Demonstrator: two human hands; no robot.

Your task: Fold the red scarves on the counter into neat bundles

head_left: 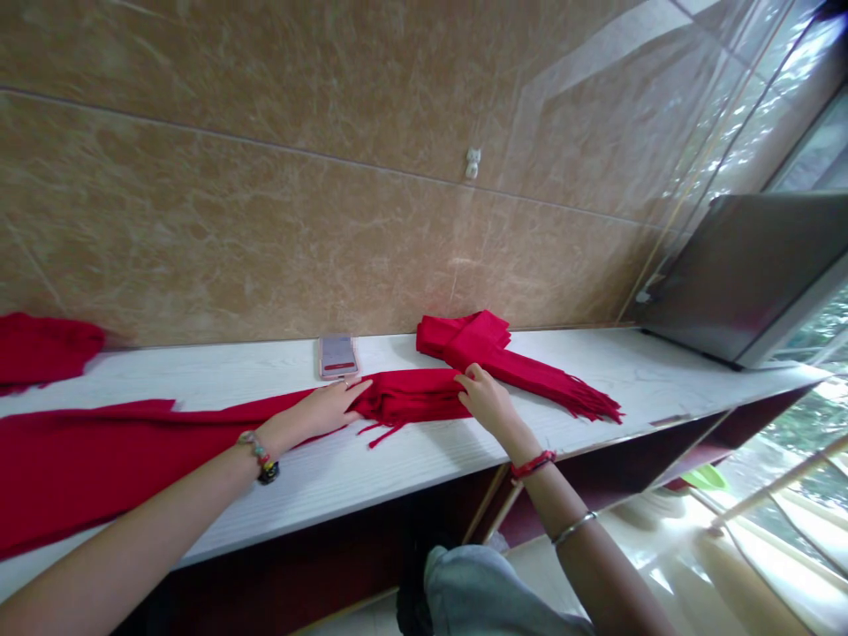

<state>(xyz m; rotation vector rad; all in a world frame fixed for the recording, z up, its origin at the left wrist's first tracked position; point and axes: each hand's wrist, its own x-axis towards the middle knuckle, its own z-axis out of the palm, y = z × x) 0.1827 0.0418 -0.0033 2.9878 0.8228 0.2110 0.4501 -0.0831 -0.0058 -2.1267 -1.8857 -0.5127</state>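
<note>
A long red scarf (424, 395) with a fringe lies along the white countertop, its middle part gathered into flat stacked folds. At the left end of those folds, my left hand (324, 411) grips the cloth, fingers over the top and thumb toward the front. My right hand (488, 405) pinches the right end of the folds between thumb and curled fingers. Loose fringe strands hang out at the front between the hands. From my left wrist, the rest of the scarf spreads wide and flat toward the left edge of view. The undersides of the folds are hidden.
Behind the folds lie a phone (337, 357) and another red fringed scarf (503, 353), crossed over itself. More red cloth (46, 346) sits at the far left. A tiled wall (265, 221) backs the countertop (265, 490); a dark grey panel-like object (748, 274) stands at the right.
</note>
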